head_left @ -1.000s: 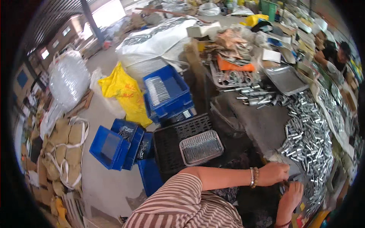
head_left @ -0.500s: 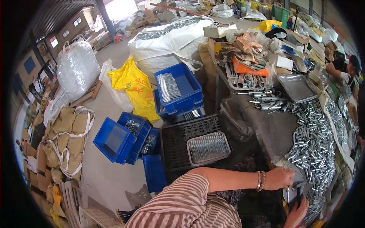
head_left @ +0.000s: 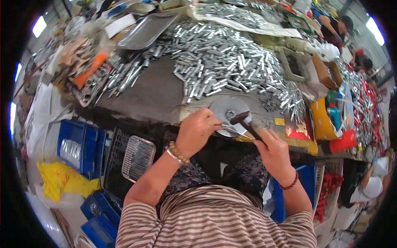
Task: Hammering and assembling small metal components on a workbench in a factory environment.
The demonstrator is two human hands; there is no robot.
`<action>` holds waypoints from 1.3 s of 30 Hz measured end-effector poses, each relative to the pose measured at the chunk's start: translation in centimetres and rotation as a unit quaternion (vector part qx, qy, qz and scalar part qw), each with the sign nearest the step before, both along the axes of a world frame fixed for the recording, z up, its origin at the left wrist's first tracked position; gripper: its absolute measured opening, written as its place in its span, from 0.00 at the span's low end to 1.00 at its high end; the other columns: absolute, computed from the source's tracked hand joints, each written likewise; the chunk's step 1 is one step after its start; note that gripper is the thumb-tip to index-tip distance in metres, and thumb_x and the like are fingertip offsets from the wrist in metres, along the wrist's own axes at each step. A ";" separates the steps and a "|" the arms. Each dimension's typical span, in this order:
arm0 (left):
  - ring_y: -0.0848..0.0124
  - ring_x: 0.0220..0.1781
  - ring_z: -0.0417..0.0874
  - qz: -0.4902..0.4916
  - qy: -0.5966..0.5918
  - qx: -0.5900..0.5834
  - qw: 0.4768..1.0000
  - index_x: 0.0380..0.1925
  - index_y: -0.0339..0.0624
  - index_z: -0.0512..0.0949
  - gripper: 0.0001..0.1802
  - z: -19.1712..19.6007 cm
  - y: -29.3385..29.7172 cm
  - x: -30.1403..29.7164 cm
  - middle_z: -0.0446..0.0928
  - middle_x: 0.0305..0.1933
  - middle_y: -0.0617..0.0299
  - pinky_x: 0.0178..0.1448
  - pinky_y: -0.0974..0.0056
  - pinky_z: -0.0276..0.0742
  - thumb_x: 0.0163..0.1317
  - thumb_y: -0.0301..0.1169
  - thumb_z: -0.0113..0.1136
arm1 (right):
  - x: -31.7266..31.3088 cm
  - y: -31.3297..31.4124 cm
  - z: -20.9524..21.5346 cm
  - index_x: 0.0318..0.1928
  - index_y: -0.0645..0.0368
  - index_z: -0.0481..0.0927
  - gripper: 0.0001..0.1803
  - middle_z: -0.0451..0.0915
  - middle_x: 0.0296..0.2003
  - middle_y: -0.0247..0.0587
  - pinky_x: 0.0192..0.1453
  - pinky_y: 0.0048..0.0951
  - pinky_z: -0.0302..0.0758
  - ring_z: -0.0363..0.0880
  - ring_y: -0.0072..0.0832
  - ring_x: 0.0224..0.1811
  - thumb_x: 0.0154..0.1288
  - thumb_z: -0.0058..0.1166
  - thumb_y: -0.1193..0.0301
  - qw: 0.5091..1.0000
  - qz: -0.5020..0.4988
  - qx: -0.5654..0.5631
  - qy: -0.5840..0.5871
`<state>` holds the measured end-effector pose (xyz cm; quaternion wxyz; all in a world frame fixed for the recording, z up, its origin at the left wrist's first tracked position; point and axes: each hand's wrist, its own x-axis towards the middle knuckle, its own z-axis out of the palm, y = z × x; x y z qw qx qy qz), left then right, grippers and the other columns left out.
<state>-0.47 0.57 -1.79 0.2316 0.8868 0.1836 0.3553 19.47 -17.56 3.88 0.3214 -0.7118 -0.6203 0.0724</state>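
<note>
Hammer [head_left: 244, 121] gripped in right hand [head_left: 273, 145]; left hand [head_left: 196, 129] pinches a small metal part on the round plate [head_left: 228, 110] at the bench's near edge; big pile of tubes [head_left: 225, 62] remains.

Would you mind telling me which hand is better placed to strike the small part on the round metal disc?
The right hand: it grips the hammer, whose head sits over the round metal disc. The left hand is holding a thin metal piece there.
</note>
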 end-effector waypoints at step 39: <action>0.77 0.40 0.84 0.108 -0.157 -0.426 0.885 0.70 0.40 0.73 0.23 -0.7 -6.7 -0.1 0.86 0.43 0.59 0.41 0.70 0.82 0.77 0.27 0.58 | -4.7 0.0 -2.0 0.46 0.64 0.79 0.11 0.78 0.25 0.46 0.34 0.34 0.73 0.74 0.35 0.25 0.67 0.65 0.74 0.932 -0.017 -0.162 0.323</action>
